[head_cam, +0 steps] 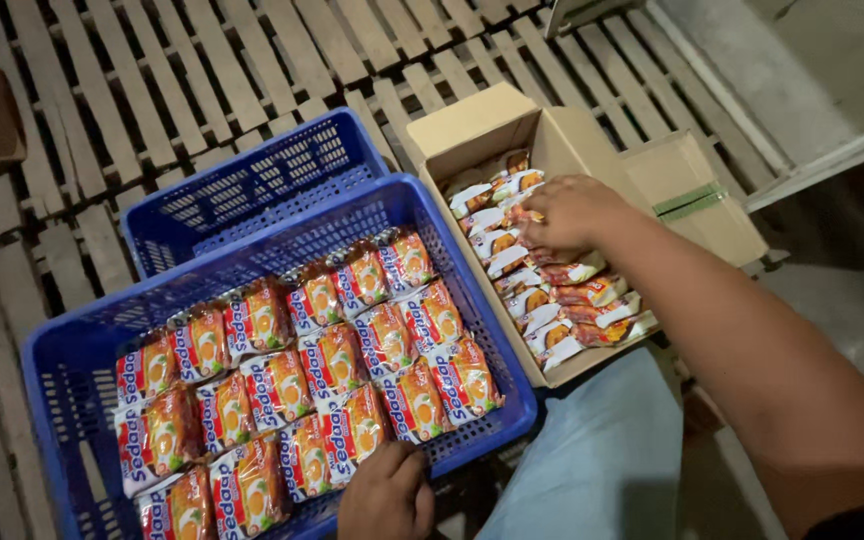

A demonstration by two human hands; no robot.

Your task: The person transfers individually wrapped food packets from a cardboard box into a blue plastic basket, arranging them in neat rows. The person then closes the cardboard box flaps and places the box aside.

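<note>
While the blue plastic crate sat at 8 o'clock with orange noodle packets laid in rows, left hand lay curled on its near rim at 6, gripping nothing visible. Right hand reached into the cardboard box at 2, fingers closing on upright packets. Risk: a loose pinch could drop a packet between the floor slats.

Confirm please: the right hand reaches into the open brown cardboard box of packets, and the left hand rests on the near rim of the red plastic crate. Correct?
Not quite. In the head view, the plastic crate under the left hand is blue, not red. The right hand does reach into the open brown cardboard box of packets.
</note>
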